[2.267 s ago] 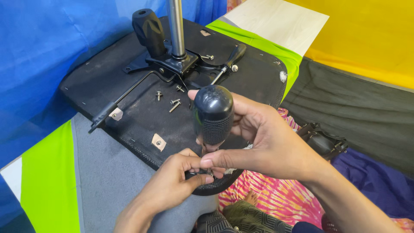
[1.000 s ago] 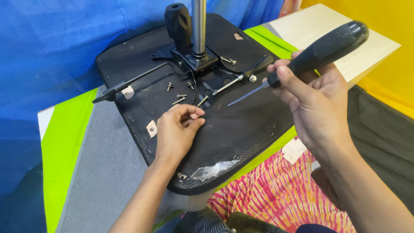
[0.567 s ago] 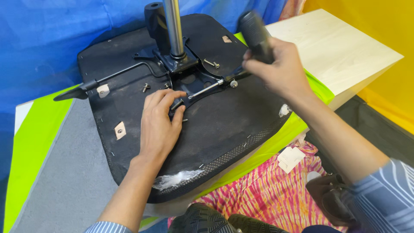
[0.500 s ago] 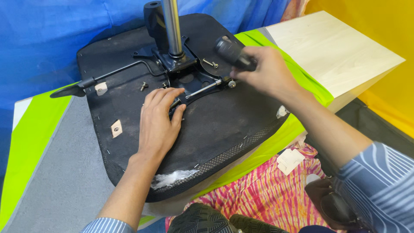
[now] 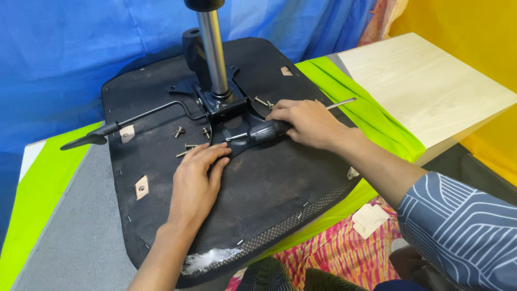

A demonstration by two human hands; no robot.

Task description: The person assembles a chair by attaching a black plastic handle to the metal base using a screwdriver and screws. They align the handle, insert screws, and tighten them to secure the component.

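Nearest me, the upturned chair seat (image 5: 269,188) lies black side up on the bench (image 5: 64,237), its torn front rim overhanging the near edge. The left hand (image 5: 196,180) rests flat and open on the seat, fingers spread, tips just short of the metal plate (image 5: 226,108); it grips nothing. Just beyond, the right hand (image 5: 304,121) is closed around a screwdriver (image 5: 264,131), which lies nearly flat, its tip pointing left toward the plate's near edge. I cannot tell whether the tip sits in a screw head.

Left of the plate, loose screws (image 5: 186,143) lie scattered on the seat, close to the left fingertips. A thin lever (image 5: 145,114) runs out toward the bench's left edge. Farthest back, the steel column (image 5: 212,54) stands upright from the plate.

With the driver held so low, I'd judge the tip could slip and gouge the fabric or jab the left fingers. A nudge could also roll the screws off the seat.
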